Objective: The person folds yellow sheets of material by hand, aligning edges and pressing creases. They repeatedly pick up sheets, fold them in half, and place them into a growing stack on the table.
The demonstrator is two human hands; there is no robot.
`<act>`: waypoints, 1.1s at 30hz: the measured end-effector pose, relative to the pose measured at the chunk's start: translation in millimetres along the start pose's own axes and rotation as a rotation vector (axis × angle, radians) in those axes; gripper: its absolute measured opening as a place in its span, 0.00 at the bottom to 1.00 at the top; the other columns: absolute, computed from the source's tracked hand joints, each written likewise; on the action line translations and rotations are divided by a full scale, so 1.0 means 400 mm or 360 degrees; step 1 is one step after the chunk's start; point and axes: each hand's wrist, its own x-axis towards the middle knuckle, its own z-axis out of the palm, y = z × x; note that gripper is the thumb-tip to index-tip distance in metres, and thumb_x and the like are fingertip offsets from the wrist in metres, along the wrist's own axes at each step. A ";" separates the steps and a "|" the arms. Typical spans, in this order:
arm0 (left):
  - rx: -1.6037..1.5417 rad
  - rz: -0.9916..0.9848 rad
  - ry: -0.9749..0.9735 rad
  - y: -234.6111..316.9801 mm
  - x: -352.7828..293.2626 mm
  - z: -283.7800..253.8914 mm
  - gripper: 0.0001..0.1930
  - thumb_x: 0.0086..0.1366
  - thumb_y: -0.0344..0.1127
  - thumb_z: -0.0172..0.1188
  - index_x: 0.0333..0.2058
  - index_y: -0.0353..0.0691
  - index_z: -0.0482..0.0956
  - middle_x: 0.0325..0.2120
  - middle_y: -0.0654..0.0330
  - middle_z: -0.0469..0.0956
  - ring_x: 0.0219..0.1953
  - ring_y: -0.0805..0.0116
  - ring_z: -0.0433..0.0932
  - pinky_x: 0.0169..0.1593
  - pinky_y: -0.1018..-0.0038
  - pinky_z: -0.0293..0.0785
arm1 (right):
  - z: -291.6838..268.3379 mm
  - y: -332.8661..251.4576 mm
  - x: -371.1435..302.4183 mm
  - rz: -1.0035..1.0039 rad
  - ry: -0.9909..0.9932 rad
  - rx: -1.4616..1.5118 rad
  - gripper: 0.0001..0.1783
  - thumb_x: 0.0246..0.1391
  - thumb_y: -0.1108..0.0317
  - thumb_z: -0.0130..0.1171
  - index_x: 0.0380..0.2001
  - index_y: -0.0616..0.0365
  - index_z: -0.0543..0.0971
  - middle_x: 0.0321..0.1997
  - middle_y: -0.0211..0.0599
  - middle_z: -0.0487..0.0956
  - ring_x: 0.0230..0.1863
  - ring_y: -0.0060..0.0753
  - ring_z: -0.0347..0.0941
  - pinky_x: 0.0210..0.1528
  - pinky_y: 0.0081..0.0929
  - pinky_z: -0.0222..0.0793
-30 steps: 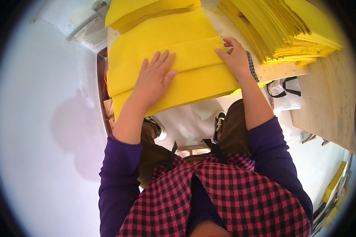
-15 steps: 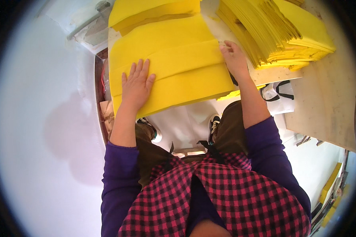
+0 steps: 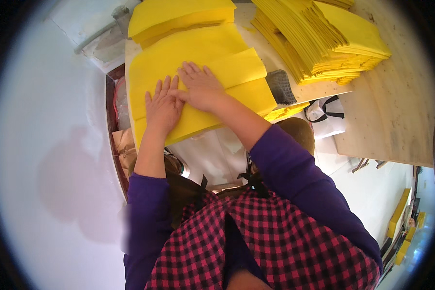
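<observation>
While the left hand (image 3: 162,108) lies flat on the folded yellow sheet (image 3: 241,72), the right hand (image 3: 200,89) lies flat there too. Both have their palms down and fingers spread out. The right thumb seems to touch the left fingers, but it is hard to be sure. The sheet is on the table (image 3: 324,89), in front of the person. A dark bumpy pad (image 3: 281,87) sits just beside it, near a big yellow pile (image 3: 324,48).

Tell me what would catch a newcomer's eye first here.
First comes the yellow sheet, left of upper centre, with the left hand and right hand laid palm-down on it. Then the yellow stack at upper right, and the checked garment at the bottom.
</observation>
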 end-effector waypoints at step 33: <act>-0.0138 0.0355 -0.0050 0.216 0.113 -0.078 0.29 0.69 0.53 0.39 0.63 0.43 0.56 0.64 0.54 0.54 0.67 0.56 0.49 0.67 0.55 0.43 | -0.063 0.246 -0.106 0.0425 0.0003 -0.0453 0.46 0.58 0.35 0.34 0.67 0.59 0.47 0.73 0.41 0.43 0.73 0.34 0.34 0.71 0.41 0.31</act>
